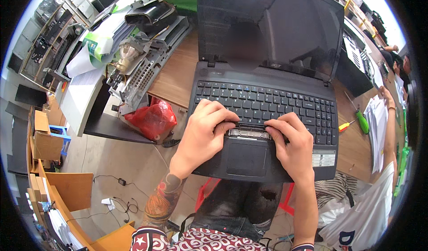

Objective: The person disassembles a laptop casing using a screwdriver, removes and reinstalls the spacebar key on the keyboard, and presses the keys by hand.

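Observation:
A black laptop (214, 162) lies open, its dark screen (285, 28) raised at the back. Below the lowest row of its keyboard (267, 102), a pale slot (248, 134) shows where the space bar sits on such a keyboard. Just above that slot is the long, thin black space bar (250, 126). My left hand (205, 128) pinches its left end between thumb and fingers. At its right end, my right hand (292, 139) has thumb and fingers closed on it. The touchpad (246, 158) lies between my wrists.
A green-handled screwdriver (362, 121) and a yellow-handled one (344, 126) lie right of the laptop, near stacked papers (376, 130). A person's arm (391, 126) reaches in there. Left are a metal chassis (147, 68) and a red plastic bag (154, 119). Cables (127, 206) cross the floor.

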`<state>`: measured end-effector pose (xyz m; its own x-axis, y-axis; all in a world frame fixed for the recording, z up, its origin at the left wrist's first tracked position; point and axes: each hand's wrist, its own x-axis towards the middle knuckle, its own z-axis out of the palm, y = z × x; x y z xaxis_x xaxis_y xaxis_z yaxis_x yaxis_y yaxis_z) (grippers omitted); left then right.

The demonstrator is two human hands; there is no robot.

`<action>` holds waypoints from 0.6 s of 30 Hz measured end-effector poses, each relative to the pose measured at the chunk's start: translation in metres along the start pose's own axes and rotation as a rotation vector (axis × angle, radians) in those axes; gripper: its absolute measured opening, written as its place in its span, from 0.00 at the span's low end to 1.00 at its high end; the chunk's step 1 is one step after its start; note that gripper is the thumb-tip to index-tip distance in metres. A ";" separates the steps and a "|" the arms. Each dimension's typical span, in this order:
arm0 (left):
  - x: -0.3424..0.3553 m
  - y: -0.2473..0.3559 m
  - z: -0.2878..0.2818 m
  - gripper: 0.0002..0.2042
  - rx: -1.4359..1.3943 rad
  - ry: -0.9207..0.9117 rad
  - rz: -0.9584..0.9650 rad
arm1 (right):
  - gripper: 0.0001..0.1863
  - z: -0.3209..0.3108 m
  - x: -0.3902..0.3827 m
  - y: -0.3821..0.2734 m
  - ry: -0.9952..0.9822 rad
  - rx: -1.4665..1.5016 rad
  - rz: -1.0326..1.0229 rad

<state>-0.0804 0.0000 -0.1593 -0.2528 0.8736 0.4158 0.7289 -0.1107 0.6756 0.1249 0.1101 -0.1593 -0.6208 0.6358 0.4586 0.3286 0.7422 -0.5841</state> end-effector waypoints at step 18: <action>0.003 -0.002 0.008 0.08 0.023 0.061 0.086 | 0.06 -0.001 -0.006 -0.001 0.023 0.034 -0.003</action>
<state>-0.0773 0.0064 -0.1639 -0.2267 0.8307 0.5085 0.7635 -0.1726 0.6223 0.1291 0.1054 -0.1605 -0.6050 0.6384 0.4758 0.3022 0.7370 -0.6045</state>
